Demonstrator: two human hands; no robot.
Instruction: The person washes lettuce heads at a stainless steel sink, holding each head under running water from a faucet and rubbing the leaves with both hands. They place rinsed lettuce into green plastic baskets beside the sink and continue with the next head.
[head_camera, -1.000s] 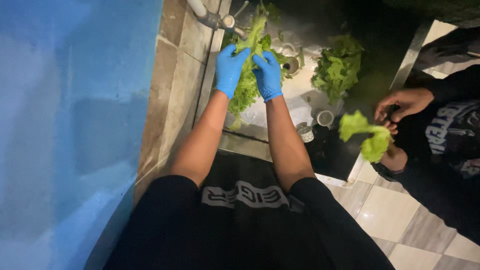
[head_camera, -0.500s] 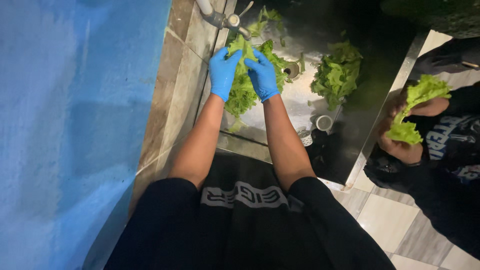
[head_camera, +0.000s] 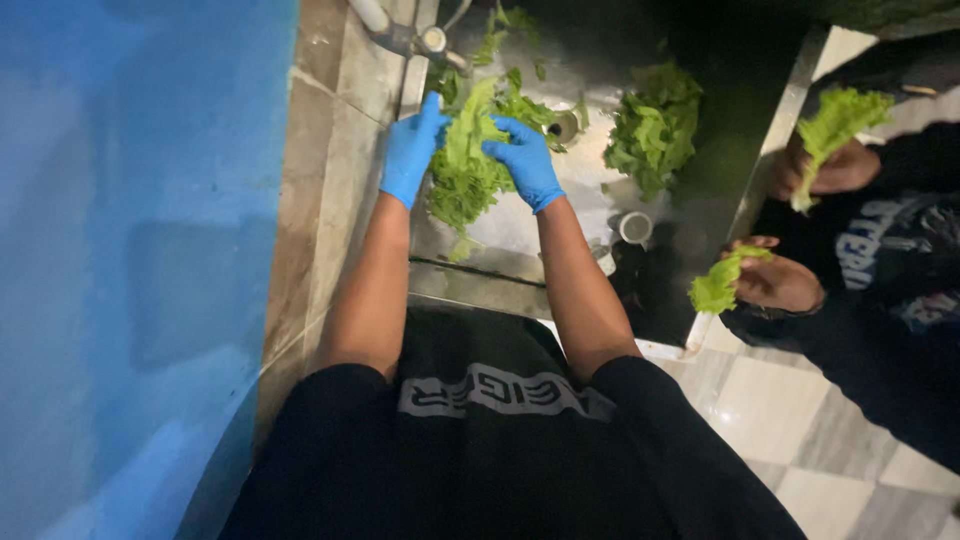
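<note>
Left hand (head_camera: 412, 148) and right hand (head_camera: 525, 160) both wear thin, smooth blue gloves. Between them they hold one bunch of lettuce (head_camera: 468, 165): frilly, crinkled leaves, bright green, hanging downward over the metal sink (head_camera: 520, 235). The left hand's grip is closed on the bunch's left edge near the top; the right hand's grip is clamped on the right side, fingers curled over the leaves. The bunch sits just below the tap (head_camera: 400, 35), a pale pipe fitting at the sink's upper left.

The sink basin is dull, wet-looking steel with a straight front rim. Inside it lie one loose heap of lettuce (head_camera: 650, 125) to the right, well apart from the held bunch, a few stray leaf scraps near the top, and two small round cups or fittings (head_camera: 634, 228); the light is too poor to tell which.

Left of the sink runs a tiled ledge (head_camera: 330, 180), brownish and matt, then a flat blue wall (head_camera: 130, 250).

At right, a second person in a dark sleeve holds two separate leaves: one in the upper hand (head_camera: 830, 168), one in the lower hand (head_camera: 775, 282). The floor (head_camera: 790, 400) is pale, glossy square tile. The wearer's forearms and black garment block the sink's near edge.
</note>
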